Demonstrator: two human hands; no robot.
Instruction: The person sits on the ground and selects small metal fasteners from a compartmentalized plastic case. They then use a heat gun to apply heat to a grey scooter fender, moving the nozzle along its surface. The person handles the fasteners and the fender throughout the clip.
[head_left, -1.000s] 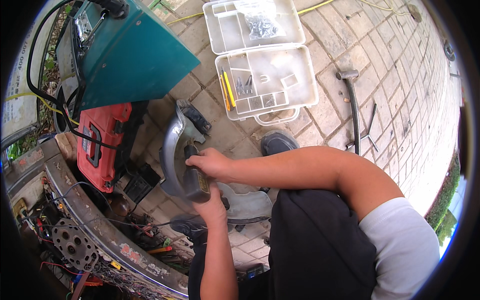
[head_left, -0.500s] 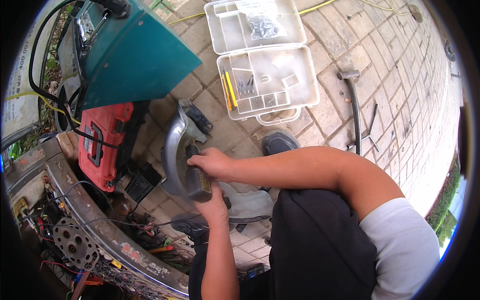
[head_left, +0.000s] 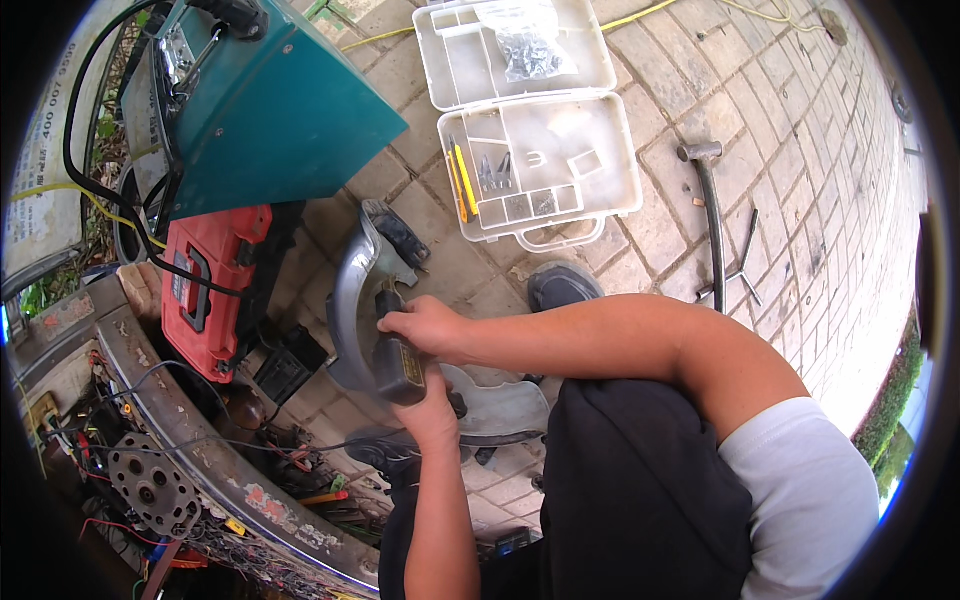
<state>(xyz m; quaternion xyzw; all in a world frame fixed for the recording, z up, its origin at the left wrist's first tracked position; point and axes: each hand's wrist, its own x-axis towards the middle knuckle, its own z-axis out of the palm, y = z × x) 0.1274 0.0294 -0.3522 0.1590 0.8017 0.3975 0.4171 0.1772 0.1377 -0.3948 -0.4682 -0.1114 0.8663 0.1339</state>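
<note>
- Between the red case point(head_left: 195, 290) and the right shoe point(head_left: 562, 287), both hands meet at a dark tool point(head_left: 400, 374), its slim end up and its blocky end down, just beside a curved grey part point(head_left: 345, 310); I cannot tell whether its tip touches that part
- Right hand point(head_left: 430, 328): fingers curled close on the middle of the dark tool, with little gap; if this grip slackens, the slim end could swing aside and scrape the grey surface
- Left hand point(head_left: 432, 410): just under the blocky end, its fingers mostly hidden; I cannot tell how far they are open, or whether they hold the dark tool, the curved grey part or both
- Curved grey part: it stands tilted over the paving point(head_left: 650, 265), with no clamp in view, so hard or off-centre pressure could make it rock or slide
- Black cable point(head_left: 300, 441): it runs close to the left wrist, where a sudden pull of the arm could snag it
- Pale curved piece point(head_left: 500, 408): it lies near the legs, and a shifted foot could bend or crack it
- Clear case point(head_left: 610, 190): open beyond the right shoe, it could spill its small parts if kicked
</note>
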